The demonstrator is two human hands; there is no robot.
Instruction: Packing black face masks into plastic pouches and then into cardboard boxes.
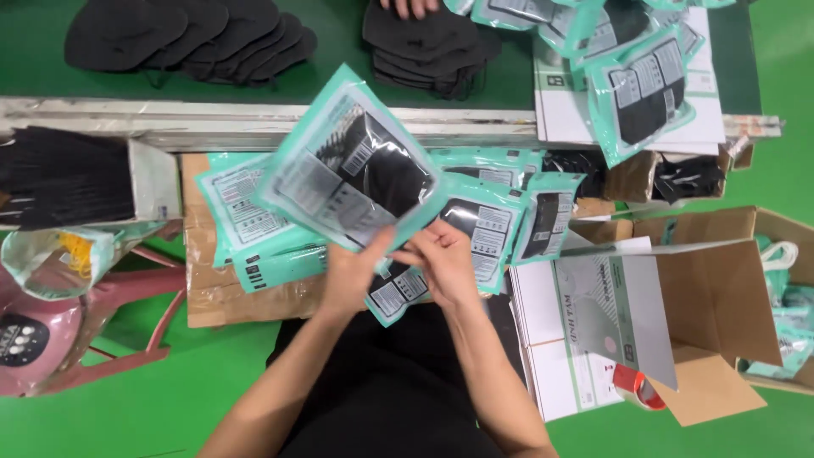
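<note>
So the person is holding up a teal-edged pouch [352, 165] with a black mask inside, just above the middle of the view. It's sitting tilted, long axis running from about 10 o'clock down to 4 o'clock, printed label side facing the camera. The left hand [352, 276] is pinching its lower edge, fingers closed narrow on the plastic. The right hand [441, 263] is right beside it, fingertips curled in tight at that same lower corner; can't really tell if it's gripping the pouch or just touching it.

Containers: at 3 o'clock a brown cardboard box [721, 288] is standing open with its flaps spread, and a white and grey carton [615, 309] is leaning against it. More teal packets [793, 318] are lying inside another box at the far right edge. At 9 o'clock a grey bin [148, 182] is holding a stack of black masks [59, 174].

The pouch itself is looking glossy, clear in the middle with teal borders and a white panel with barcode. Under it, a spread of filled pouches [492, 220] is lying on flat cardboard [212, 293]. At 12 o'clock another person's fingers [411, 7] are resting on a pile of loose masks [428, 47].
</note>
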